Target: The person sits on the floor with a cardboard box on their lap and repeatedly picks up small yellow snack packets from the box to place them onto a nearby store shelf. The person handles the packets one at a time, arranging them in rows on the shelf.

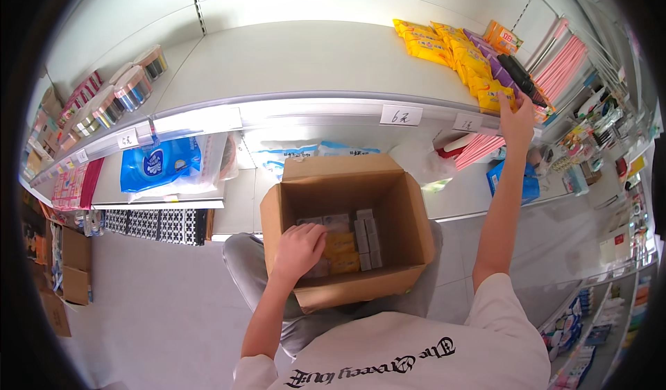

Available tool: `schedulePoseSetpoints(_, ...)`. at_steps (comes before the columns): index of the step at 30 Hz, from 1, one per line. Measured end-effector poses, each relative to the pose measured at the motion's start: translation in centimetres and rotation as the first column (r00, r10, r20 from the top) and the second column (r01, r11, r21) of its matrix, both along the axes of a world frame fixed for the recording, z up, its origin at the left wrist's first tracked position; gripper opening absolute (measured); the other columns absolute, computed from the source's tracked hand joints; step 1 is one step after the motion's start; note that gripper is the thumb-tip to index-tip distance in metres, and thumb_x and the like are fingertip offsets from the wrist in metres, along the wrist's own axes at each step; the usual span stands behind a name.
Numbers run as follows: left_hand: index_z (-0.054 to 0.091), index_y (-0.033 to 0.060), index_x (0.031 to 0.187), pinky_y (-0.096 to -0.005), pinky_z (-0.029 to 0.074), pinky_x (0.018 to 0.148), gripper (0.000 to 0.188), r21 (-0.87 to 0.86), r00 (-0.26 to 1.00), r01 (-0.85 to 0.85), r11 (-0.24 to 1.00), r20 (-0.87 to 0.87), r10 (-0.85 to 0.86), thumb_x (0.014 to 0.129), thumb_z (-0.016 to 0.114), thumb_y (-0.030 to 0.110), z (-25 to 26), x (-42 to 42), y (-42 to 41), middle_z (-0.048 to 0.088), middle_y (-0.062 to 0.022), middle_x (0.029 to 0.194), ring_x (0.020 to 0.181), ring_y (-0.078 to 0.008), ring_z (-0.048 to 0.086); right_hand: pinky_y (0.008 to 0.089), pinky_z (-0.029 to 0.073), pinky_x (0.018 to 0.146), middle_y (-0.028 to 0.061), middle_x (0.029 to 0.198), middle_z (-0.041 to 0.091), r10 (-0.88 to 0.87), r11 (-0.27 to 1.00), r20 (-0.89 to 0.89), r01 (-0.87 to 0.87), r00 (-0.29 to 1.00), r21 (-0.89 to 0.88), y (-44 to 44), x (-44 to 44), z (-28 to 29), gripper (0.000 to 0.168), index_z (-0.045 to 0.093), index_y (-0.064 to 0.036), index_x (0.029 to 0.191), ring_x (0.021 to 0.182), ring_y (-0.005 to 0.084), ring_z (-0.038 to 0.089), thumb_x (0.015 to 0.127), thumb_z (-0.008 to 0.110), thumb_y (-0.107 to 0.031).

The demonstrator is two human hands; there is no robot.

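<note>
My right hand [516, 119] reaches to the shelf's front edge, thumb and fingers at the near end of a yellow soft packet [491, 94]. That packet is the front one of a row of overlapping yellow packets [468, 60]. An open cardboard box [359, 288] rests at my lap. My left hand [302, 247] hangs over its left wall, fingers curled inward above the contents; whether they hold anything is hidden. Inside are yellow packets [343, 252] and small pale cartons [367, 239], standing in rows.
Purple packs [486, 52] and a black-handled item [516, 73] lie right of the yellow row. Price cards [400, 115] line the shelf lip [312, 110]. Clear round tubs [132, 86] stand left. Below are a blue wipes pack [160, 164] and a blue box [512, 182].
</note>
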State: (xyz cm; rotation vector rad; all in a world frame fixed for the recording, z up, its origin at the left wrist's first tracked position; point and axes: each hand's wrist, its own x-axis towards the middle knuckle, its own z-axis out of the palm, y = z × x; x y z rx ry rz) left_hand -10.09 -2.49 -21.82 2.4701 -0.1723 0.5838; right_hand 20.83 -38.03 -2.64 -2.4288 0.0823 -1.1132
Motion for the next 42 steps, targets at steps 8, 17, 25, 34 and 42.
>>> schedulePoseSetpoints(8,0.068,0.0076,0.092,-0.0419,0.053,0.072,0.006,-0.033,1.000,0.000,0.999,0.010,0.000,0.086,0.069,0.008,-0.4,-0.2,0.1,0.070,-0.0094,0.084,0.077,-0.0319,0.066,0.0468,0.050,0.096,0.0155,0.129,0.066,-0.014,1.000,-0.078,0.016,0.997,0.015,-1.4,1.0,-0.6,0.077,0.057,-0.002,0.134,0.116,0.0331,0.064,0.083,0.074,-0.058)
schedulePoseSetpoints(17,0.068,0.0076,0.092,-0.0424,0.053,0.074,0.007,-0.041,1.000,-0.008,0.999,-0.023,0.007,0.085,0.069,0.007,-0.2,-0.3,0.1,0.070,-0.0097,0.084,0.078,-0.0326,0.066,0.0273,0.053,0.083,0.0112,0.110,0.070,0.382,0.915,-0.283,-0.319,0.880,0.246,-1.2,-0.3,2.2,0.056,0.063,0.006,0.118,0.096,0.0139,0.066,0.080,0.087,-0.028)
schedulePoseSetpoints(25,0.068,0.0077,0.094,-0.0430,0.054,0.075,0.008,-0.032,0.999,-0.010,0.999,-0.038,0.009,0.086,0.068,0.008,-0.4,-0.4,0.2,0.071,-0.0101,0.089,0.081,-0.0332,0.066,0.0280,0.054,0.089,0.0102,0.112,0.069,0.618,0.681,0.189,-0.639,0.763,0.357,2.5,-6.6,2.0,0.045,0.059,0.003,0.119,0.104,0.0160,0.066,0.081,0.081,0.002)
schedulePoseSetpoints(34,0.066,0.0078,0.119,-0.0363,0.055,0.072,0.044,-0.244,0.984,-0.014,0.970,-0.174,-0.030,0.081,0.083,0.019,1.7,-0.7,-0.2,0.072,-0.0078,0.087,0.076,-0.0269,0.069,0.0291,0.056,0.090,0.0068,0.109,0.072,0.937,0.349,-0.222,-0.729,0.270,0.589,10.5,-18.7,-8.7,0.044,0.064,-0.002,0.118,0.099,0.0153,0.069,0.079,0.085,-0.001)
schedulePoseSetpoints(42,0.070,0.0024,0.104,-0.0340,0.056,0.076,0.039,-0.212,0.994,0.035,0.977,-0.098,-0.056,0.073,0.091,0.016,0.6,-1.0,0.9,0.074,-0.0109,0.092,0.081,-0.0289,0.070,0.0291,0.055,0.090,0.0087,0.111,0.070,0.973,0.158,-0.227,-0.597,-0.042,0.786,15.1,-21.5,-17.6,0.041,0.064,-0.001,0.121,0.096,0.0143,0.067,0.084,0.082,-0.008)
